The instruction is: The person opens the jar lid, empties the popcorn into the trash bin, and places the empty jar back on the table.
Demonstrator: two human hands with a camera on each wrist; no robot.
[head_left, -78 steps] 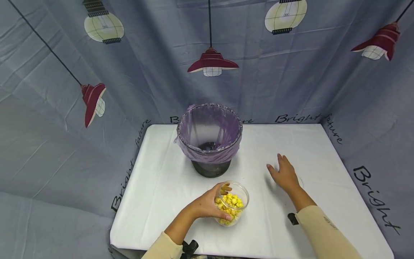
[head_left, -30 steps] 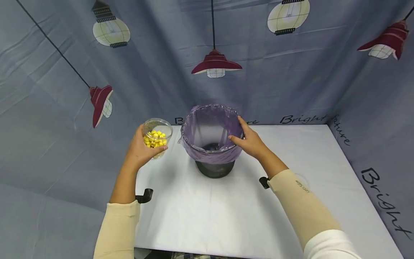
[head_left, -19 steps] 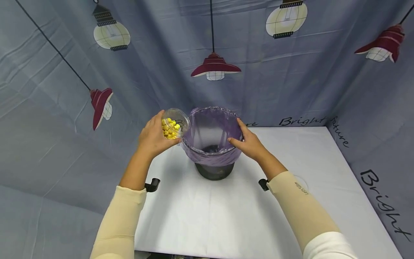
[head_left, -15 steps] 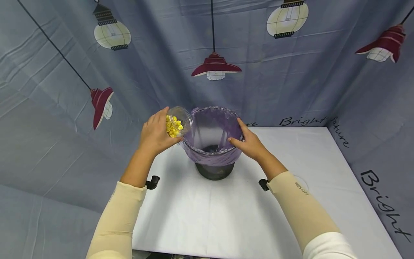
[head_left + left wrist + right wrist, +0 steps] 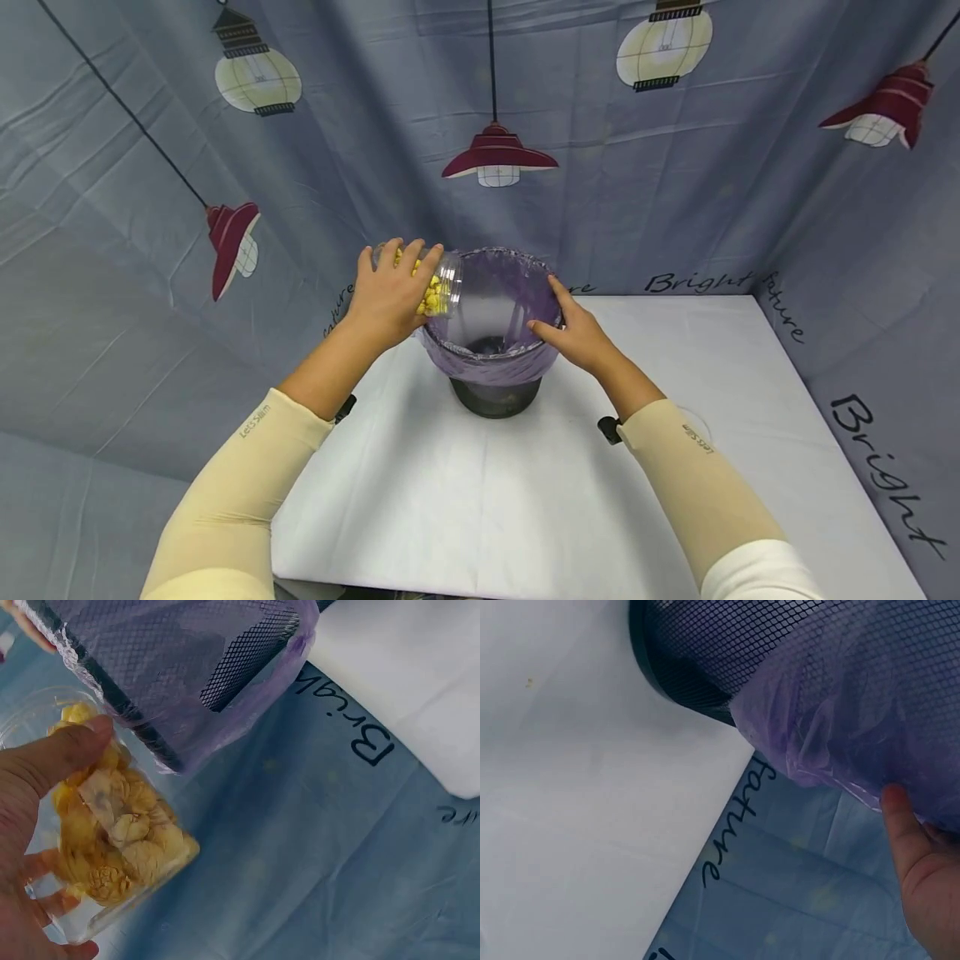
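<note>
As your left hand [image 5: 390,302] curls its fingers round the popcorn jar [image 5: 129,829], tilted mouth-inward at the left rim of the bin [image 5: 495,400], your right hand [image 5: 582,333] grips the right rim, presumably to steady it.

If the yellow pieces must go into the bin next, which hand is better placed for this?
Probably the left hand: it grips the clear jar of yellow pieces, tilted toward the purple-lined bin. The right hand is at the bin's opposite side, without the jar.
</note>
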